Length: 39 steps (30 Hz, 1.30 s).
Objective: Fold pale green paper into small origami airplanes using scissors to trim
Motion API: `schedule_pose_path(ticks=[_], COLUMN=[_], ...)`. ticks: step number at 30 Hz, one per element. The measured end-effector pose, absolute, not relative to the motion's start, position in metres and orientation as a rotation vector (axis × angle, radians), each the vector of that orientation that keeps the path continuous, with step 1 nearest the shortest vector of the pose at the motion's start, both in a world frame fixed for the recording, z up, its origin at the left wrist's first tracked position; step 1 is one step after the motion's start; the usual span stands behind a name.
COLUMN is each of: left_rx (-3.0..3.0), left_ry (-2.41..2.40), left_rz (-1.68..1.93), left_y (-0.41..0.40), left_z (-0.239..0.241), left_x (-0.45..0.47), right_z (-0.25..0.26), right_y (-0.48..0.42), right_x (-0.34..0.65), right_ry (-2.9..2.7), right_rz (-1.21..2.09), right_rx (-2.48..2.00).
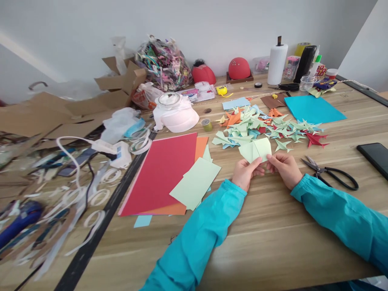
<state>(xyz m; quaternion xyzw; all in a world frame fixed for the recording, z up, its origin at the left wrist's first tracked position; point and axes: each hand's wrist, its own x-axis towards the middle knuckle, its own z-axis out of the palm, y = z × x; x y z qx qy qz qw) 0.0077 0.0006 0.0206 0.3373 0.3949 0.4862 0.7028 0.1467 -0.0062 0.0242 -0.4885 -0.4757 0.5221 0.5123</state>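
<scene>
My left hand (246, 173) and my right hand (285, 167) pinch a folded pale green paper (255, 149) between them, just above the wooden table (266, 238). Each hand grips one lower edge of the paper with closed fingers. Both sleeves are teal. Right behind the paper lies a pile of folded paper shapes (266, 127), mostly green with some orange, red and blue.
Red, orange and green paper sheets (165, 173) lie to the left. Black scissors (332, 173) and a phone (376, 157) lie to the right, a blue sheet (313, 109) behind. Tape rolls, cables and cardboard clutter the left side. A paper towel roll (277, 62) stands at the back.
</scene>
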Motion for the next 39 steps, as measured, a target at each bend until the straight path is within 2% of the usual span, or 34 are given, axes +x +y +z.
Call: schedule_pose_path(ticks=[9, 19, 39], left_rx=[0.834, 0.961, 0.990], left_ry=[0.950, 0.963, 0.808], left_rz=[1.114, 1.047, 0.864], left_y=[-0.0011, -0.0037, -0.0040], left_z=[0.0152, 0.0203, 0.0244], left_x=[0.0073, 0.0080, 0.0031], right_z=[0.0243, 0.0227, 0.0278], right_y=[-0.0059, -0.0085, -0.0141], right_x=[0.1474, 0.1484, 0.1490], right_ry=[-1.112, -1.356, -1.377], right_rz=[1.387, 1.206, 1.441], right_rx=[-1.211, -1.187, -1.086])
